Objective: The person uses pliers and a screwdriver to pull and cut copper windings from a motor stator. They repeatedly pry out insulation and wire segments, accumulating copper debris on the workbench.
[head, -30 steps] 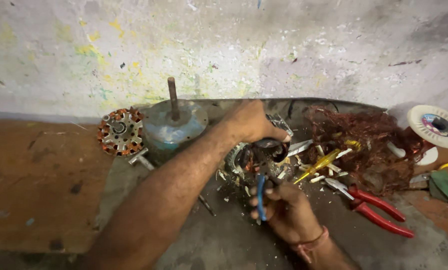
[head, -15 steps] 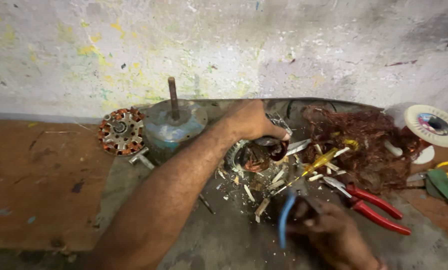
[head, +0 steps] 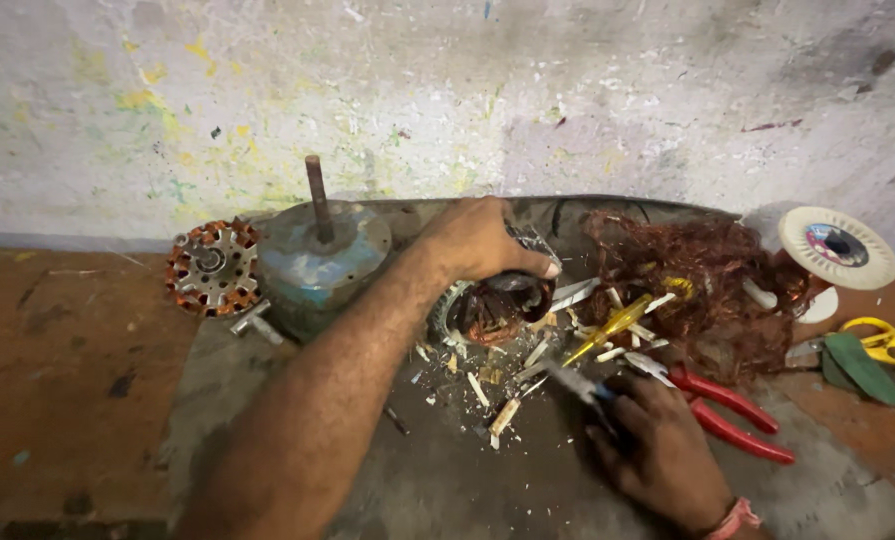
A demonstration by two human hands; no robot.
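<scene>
The left hand (head: 482, 240) clamps the round copper-wound motor stator (head: 492, 305) steady on the mat; to its right, the right hand (head: 657, 450) grips a blue-handled tool (head: 587, 388).

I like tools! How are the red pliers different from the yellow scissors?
The red pliers lie on the grey mat beside the right hand; the yellow scissors sit farther off on the brown floor. The pliers show both long handles; the scissors are partly hidden under something green. Both lie untouched.
</scene>
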